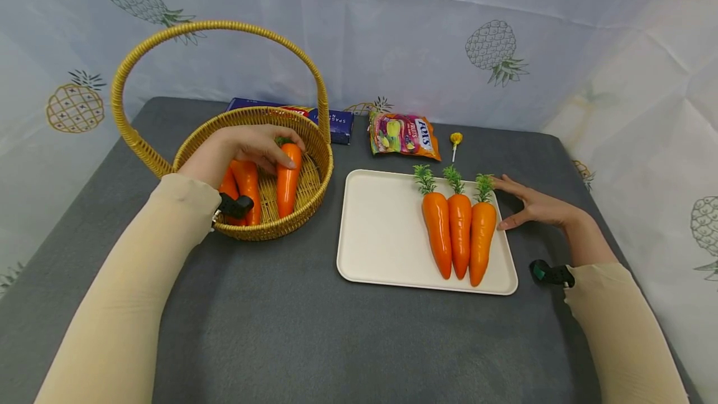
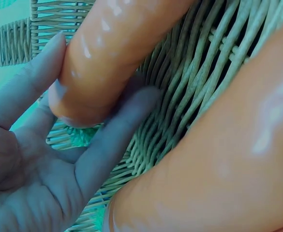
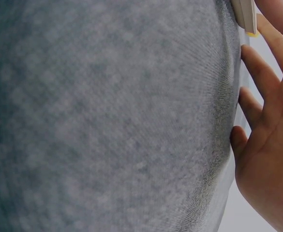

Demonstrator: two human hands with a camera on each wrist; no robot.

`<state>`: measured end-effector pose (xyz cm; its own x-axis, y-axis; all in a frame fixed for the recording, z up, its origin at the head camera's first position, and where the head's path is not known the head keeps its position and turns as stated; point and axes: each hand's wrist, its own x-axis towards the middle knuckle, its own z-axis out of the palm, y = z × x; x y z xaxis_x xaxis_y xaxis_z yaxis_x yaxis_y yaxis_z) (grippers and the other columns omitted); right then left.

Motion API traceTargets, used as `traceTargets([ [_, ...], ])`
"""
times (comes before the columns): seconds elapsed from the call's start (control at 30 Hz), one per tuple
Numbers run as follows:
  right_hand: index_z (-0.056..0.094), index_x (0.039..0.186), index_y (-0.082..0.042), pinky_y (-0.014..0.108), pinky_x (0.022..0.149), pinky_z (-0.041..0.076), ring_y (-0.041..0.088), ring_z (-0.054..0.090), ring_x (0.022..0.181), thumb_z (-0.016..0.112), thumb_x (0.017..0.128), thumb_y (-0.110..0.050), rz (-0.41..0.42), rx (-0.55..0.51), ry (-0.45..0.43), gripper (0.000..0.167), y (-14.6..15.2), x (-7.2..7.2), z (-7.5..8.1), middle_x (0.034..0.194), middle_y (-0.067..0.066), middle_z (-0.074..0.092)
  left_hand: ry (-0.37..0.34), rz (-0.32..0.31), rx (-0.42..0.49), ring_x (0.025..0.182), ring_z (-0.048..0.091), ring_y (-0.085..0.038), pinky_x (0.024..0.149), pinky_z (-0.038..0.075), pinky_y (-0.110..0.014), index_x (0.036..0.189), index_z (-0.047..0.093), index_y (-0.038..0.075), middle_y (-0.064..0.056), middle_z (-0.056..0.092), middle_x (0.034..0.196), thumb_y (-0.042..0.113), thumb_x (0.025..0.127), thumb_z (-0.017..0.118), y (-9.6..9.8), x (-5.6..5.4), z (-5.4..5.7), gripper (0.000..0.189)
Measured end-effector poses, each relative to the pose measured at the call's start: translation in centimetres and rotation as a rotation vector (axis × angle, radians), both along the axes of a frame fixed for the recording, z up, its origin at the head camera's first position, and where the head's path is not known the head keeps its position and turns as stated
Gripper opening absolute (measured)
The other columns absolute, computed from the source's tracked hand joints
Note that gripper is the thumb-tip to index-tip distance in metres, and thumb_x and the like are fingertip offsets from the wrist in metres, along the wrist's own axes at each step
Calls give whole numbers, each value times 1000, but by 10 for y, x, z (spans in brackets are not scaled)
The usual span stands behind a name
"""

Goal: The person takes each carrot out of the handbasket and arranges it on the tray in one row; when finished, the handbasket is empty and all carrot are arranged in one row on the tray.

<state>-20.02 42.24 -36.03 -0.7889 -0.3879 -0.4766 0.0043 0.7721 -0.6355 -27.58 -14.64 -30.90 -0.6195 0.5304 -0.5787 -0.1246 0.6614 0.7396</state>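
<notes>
In the head view my left hand (image 1: 247,145) reaches into the wicker basket (image 1: 269,229). Thumb and fingers pinch an orange carrot (image 1: 287,182) by its thick leafy end. The left wrist view has the thumb on one side of this carrot (image 2: 107,53) and fingers on the other, with another carrot (image 2: 218,150) alongside. More carrots (image 1: 248,182) lie in the basket beneath my wrist. My right hand (image 1: 538,207), fingers spread, is at the right edge of the cream tray (image 1: 376,229). Three carrots (image 1: 460,223) lie side by side on that tray, green tops away from me.
Behind the basket lies a blue spaghetti box (image 1: 341,126). A Fox's candy bag (image 1: 402,136) and a yellow lollipop (image 1: 456,139) are beyond the tray. The basket's tall handle (image 1: 224,25) arches over my left hand. Dark grey cloth (image 1: 314,341) covers the table.
</notes>
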Motion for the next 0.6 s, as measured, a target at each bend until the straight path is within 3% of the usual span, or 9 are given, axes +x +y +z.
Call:
traceTargets([
  [0.13, 14, 159, -11, 85, 104, -3, 55, -17, 148, 78, 79, -20, 1, 1, 2, 103, 0, 0, 0, 164, 23, -18, 0, 11, 18, 107, 59, -21, 92, 57, -35, 145, 37, 7, -17, 41, 139, 17, 96, 65, -1, 0, 0, 57],
  [0.27, 14, 159, -10, 86, 104, -3, 55, -18, 148, 78, 79, -19, 0, -2, 1, 103, -1, 0, -1, 164, 23, -19, 20, 48, 56, 107, 60, -21, 96, 56, -37, 145, 37, 7, -16, 40, 140, 16, 96, 64, -4, 2, 5, 56],
  [0.43, 14, 159, -9, 86, 104, -3, 55, -18, 147, 78, 79, -19, 1, -5, 3, 102, 0, 1, 0, 164, 23, -19, 77, 108, 127, 115, 57, -21, 103, 54, -40, 145, 38, 11, -12, 34, 148, 19, 96, 65, -7, 5, 21, 57],
  [0.6, 15, 159, -10, 86, 104, -3, 55, -18, 147, 78, 79, -19, -1, -6, 2, 102, 1, 0, -1, 164, 23, -19, 95, 202, 254, 115, 57, -20, 95, 58, -33, 144, 39, 16, -10, 42, 139, 17, 96, 64, -5, 13, 41, 53],
])
